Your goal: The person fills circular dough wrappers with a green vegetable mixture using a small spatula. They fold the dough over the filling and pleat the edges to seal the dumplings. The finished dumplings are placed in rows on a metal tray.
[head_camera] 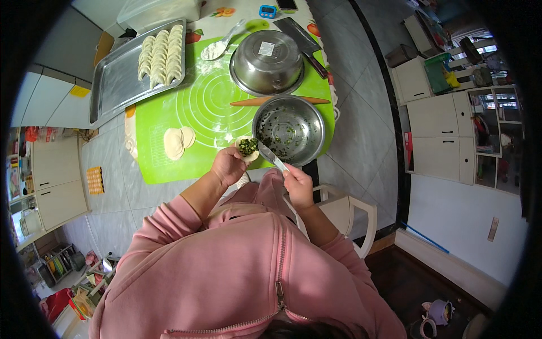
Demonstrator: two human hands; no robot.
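Note:
My left hand point(228, 164) holds a round dough wrapper point(251, 156) with chopped green filling point(247, 146) on it, just left of a steel bowl. In my right hand point(298, 186) is the handle of a flat metal spreader or knife point(272, 156), its tip at the filling's right edge. Bits of green filling cling inside the steel bowl point(314, 127). A few overlapping dough wrappers point(173, 144) lie on the green silicone mat point(161, 171) to the left. Rows of folded dumplings point(160, 57) fill the right part of a metal tray point(120, 91).
An upturned steel basin point(271, 68) stands behind the bowl, with a tapered wooden rolling pin point(250, 101) between them. A cleaver point(302, 40) lies at the back right. A spoon with flour point(215, 50) and a blue timer point(267, 11) are farther back. A white chair point(360, 212) stands at right.

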